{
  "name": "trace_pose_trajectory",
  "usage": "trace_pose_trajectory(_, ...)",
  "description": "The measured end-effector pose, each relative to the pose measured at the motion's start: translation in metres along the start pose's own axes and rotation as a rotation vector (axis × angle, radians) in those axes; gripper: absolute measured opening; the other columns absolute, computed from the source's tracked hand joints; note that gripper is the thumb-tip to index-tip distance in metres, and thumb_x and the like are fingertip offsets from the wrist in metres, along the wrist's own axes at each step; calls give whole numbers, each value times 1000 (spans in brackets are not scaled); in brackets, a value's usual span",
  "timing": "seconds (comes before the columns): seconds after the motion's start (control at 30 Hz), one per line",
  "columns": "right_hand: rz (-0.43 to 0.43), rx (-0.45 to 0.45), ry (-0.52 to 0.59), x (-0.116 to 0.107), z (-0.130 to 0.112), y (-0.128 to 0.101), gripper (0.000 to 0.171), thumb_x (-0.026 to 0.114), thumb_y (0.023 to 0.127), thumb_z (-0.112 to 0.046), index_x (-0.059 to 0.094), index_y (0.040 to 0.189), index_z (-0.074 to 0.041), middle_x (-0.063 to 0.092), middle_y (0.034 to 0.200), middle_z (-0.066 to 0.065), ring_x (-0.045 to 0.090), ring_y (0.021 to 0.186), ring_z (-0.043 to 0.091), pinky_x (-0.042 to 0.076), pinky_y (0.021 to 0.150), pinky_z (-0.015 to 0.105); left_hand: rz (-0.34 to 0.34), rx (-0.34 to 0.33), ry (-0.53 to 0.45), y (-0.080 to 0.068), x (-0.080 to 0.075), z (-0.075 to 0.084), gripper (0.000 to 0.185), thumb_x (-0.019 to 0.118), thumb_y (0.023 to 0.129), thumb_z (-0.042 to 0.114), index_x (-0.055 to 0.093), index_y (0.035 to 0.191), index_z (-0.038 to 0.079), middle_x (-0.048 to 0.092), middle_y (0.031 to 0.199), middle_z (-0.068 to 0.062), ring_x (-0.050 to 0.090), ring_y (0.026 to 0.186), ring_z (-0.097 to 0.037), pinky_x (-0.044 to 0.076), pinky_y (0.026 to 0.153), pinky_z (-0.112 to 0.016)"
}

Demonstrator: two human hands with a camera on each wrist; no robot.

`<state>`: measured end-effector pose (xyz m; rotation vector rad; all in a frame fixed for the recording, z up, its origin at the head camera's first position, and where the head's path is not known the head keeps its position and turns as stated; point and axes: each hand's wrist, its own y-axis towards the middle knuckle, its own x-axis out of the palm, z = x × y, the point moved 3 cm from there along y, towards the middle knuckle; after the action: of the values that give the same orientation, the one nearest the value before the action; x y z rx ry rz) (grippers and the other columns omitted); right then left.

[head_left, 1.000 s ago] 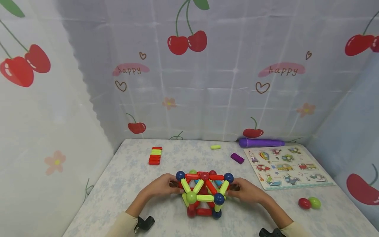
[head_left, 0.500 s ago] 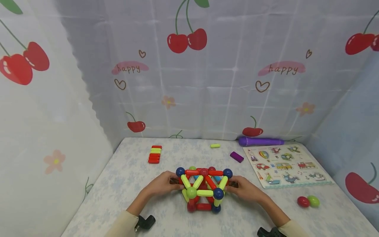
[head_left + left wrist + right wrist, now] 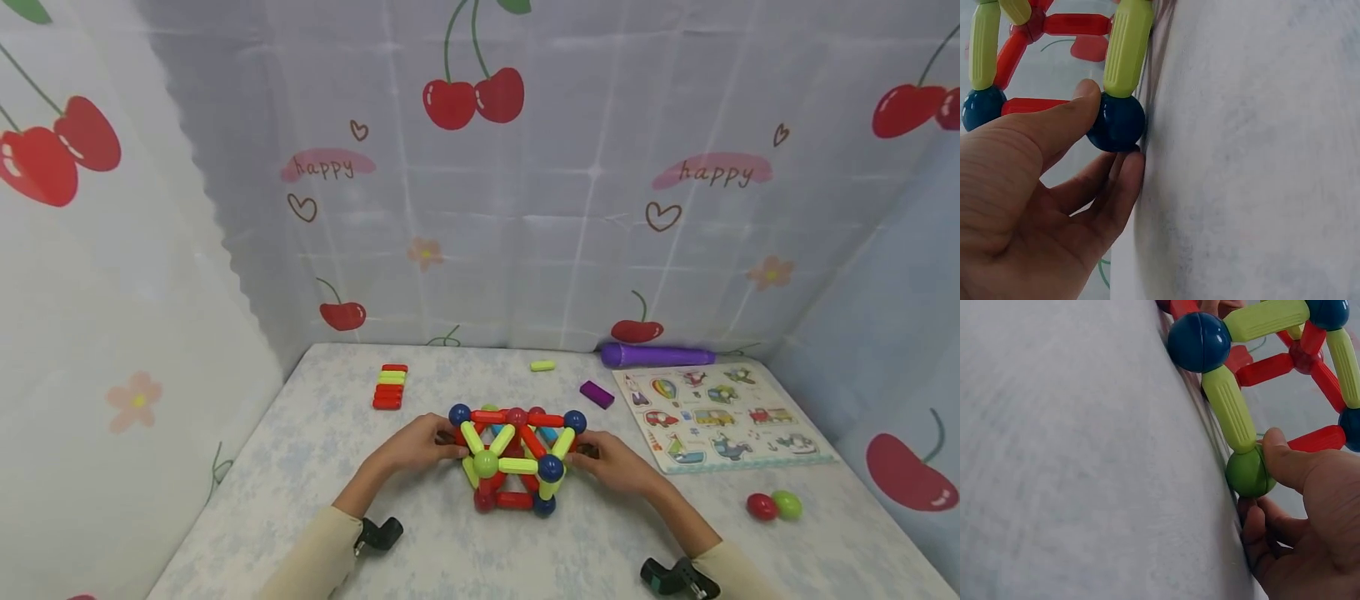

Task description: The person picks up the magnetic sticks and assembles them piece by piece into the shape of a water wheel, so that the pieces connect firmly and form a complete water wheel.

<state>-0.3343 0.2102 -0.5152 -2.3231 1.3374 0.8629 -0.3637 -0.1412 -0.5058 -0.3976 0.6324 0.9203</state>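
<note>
The rod-and-ball frame (image 3: 516, 457) stands largely built at lower centre on the table (image 3: 315, 467). Left hand (image 3: 417, 446) pinches a blue ball (image 3: 1116, 122); right hand (image 3: 617, 463) pinches a green ball (image 3: 1249, 473). Spare rods (image 3: 390, 387) lie unused.

Seen from head height, looking forward and down across the table (image 3: 315, 450); wrist views pressed close, sharing the magnetic frame (image 3: 516, 457) (image 3: 1054, 69) (image 3: 1272, 375).

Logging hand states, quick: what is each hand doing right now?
Left hand: thumb and fingers pinch a dark blue ball at a corner of the magnetic stick structure.
Right hand: pinches a green ball at the opposite side.
</note>
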Motion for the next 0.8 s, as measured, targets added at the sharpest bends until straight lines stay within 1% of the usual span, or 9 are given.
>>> trace_pose_trajectory(0.13,23,-15,5,0,-1,-3,19,67,108,-17,73,119,-2,70,102,1,59,89,10,52,78,26,13,25,-31,0,3,0,15,79,100,19,79,113,10,76,101,3,69,93,-16,59,84,-34)
trace_pose_trajectory(0.23,34,-26,16,-2,-2,-4,21,65,108,-12,73,124,-1,73,111,4,63,95,11,55,83,26,27,55,-54,0,4,1,17,77,101,16,78,118,12,78,109,2,73,103,-19,60,91,-38)
trace_pose_trajectory(0.3,33,-29,28,-2,-2,-4,22,64,108,-10,73,125,1,74,113,5,63,96,12,55,84,27,34,69,-60,0,4,2,19,76,102,14,78,121,12,78,113,1,74,107,-20,60,94,-39)
trace_pose_trajectory(0.37,24,-29,38,-3,-1,-3,23,62,109,-10,73,126,1,74,113,6,62,95,12,54,83,26,35,73,-67,0,5,2,20,74,103,13,78,122,10,78,114,-1,74,108,-19,60,94,-37)
trace_pose_trajectory(0.43,18,-26,38,-3,0,-2,22,62,109,-11,73,124,2,73,109,5,59,91,11,52,79,26,31,70,-76,0,5,1,20,73,104,13,78,122,8,78,113,-1,73,107,-18,60,93,-34)
trace_pose_trajectory(0.57,22,-22,27,-3,1,-1,21,63,109,-11,73,122,2,72,105,5,58,88,10,51,76,26,22,66,-102,2,6,0,20,72,105,13,78,123,9,78,114,0,71,107,-16,59,93,-33)
trace_pose_trajectory(0.63,30,-29,29,-3,1,-1,22,64,109,-11,72,123,2,73,108,5,60,90,9,53,80,26,25,75,-107,2,6,0,20,72,105,13,78,124,9,78,115,0,72,109,-18,59,94,-35)
trace_pose_trajectory(0.73,40,-51,45,-4,2,-1,27,64,109,-12,71,131,2,75,118,8,65,99,8,55,89,25,44,88,-102,2,5,0,20,72,104,10,78,123,9,78,116,-3,73,113,-23,59,98,-40)
trace_pose_trajectory(0.8,56,-62,49,-4,2,-1,27,64,109,-12,71,132,0,75,121,8,66,104,8,56,94,25,56,94,-104,2,3,-1,21,71,104,7,78,123,9,78,117,-4,73,116,-26,59,101,-43)
